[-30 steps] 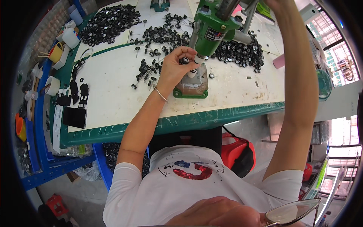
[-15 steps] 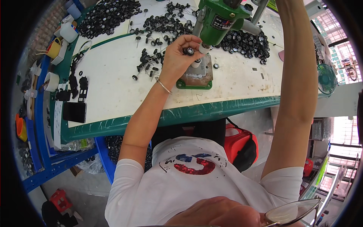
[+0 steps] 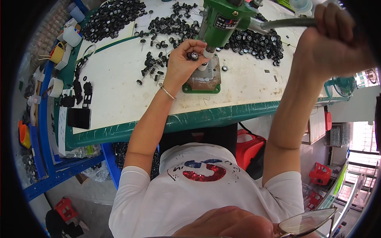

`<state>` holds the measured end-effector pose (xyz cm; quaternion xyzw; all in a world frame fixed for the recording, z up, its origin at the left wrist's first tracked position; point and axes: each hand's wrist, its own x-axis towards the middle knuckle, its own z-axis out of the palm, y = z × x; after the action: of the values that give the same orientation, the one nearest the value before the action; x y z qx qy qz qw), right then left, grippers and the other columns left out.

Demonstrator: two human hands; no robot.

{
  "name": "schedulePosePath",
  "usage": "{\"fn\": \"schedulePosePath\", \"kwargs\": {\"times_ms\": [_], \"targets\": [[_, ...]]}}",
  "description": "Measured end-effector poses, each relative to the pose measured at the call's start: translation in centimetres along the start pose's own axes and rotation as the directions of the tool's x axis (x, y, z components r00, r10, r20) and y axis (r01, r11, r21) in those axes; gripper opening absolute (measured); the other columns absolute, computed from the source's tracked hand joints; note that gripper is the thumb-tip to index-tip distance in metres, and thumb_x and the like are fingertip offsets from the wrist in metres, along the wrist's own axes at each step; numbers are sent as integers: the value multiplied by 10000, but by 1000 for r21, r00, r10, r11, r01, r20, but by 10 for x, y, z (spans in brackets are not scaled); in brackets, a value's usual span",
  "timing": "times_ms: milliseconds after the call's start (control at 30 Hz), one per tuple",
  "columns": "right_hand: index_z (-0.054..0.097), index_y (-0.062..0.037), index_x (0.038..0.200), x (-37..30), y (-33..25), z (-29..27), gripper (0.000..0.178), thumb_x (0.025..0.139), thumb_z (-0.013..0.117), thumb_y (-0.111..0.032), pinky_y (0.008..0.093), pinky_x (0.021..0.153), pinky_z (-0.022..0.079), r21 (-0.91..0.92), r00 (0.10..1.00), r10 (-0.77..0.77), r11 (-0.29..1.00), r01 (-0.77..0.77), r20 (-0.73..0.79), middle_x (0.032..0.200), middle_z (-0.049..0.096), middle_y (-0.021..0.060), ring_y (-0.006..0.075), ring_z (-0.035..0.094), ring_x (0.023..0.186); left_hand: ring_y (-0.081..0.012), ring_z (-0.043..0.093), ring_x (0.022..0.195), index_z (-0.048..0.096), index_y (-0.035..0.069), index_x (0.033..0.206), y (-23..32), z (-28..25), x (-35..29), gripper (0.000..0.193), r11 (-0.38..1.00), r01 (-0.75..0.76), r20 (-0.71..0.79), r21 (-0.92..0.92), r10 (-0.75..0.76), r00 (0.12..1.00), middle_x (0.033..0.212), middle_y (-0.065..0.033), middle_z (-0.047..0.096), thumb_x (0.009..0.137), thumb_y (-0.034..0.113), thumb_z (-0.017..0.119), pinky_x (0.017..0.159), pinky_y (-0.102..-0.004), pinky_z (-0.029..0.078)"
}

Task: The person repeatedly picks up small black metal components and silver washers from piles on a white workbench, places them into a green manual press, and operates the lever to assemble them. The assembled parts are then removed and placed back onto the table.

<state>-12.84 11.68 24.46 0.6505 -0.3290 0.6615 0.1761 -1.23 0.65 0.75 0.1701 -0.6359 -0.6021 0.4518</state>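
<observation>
Right hand (image 3: 331,44), grip closed round the lever (image 3: 286,22), has swung down to upper right, suggesting a stroke under way; left hand (image 3: 181,61), upper centre, pinches a black wheel (image 3: 193,56).

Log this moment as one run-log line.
Left hand: holding black wheel beside green press | Right hand: closed on press lever | Table: black wheel pile at far left, wheels on rods beyond left hand

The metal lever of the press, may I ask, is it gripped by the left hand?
No, the right hand grips the metal lever, while the left hand holds a black wheel near the green press.
</observation>
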Motion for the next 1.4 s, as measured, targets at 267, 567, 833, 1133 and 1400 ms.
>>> {"fn": "schedulePosePath", "kwargs": {"times_ms": [267,567,833,1133,1400], "targets": [[573,-66,1087,18,44,-12,345,936,560,-376,194,367,159,513,953,299,826,-236,-42,545,269,-88,15,209,424,-76,585,815,666,28,1008,1,-3,1,319,987,156,19,19,-157,987,880,-8,643,707,-26,757,778,-239,499],[545,-104,987,38,158,-8,191,903,626,-255,185,411,316,387,753,658,686,-616,32,673,516,-21,46,411,472,-73,603,707,649,21,1074,12,-27,1,287,905,337,-49,-260,-361,931,783,-4,591,789,45,674,418,-161,281],[610,-30,1142,-82,153,-38,301,929,539,-231,251,641,436,330,590,806,543,-772,54,926,618,31,88,558,788,-94,587,529,653,43,926,19,-76,-10,211,841,525,-84,-135,-537,839,642,12,572,806,205,715,427,-194,324],[666,-56,1005,-244,111,-58,217,814,688,-157,280,687,466,-647,364,793,610,-458,489,928,616,53,142,566,748,-308,657,834,716,122,941,6,-54,0,254,313,135,-26,940,-329,944,870,-119,690,716,242,724,748,-406,518],[638,-29,959,-239,111,-45,175,824,678,-134,274,708,470,-566,230,883,443,-696,408,933,624,54,111,566,764,-187,572,604,681,10,846,-9,-80,-2,298,872,154,-93,465,-125,988,764,-42,608,695,246,782,593,-302,450]]}}
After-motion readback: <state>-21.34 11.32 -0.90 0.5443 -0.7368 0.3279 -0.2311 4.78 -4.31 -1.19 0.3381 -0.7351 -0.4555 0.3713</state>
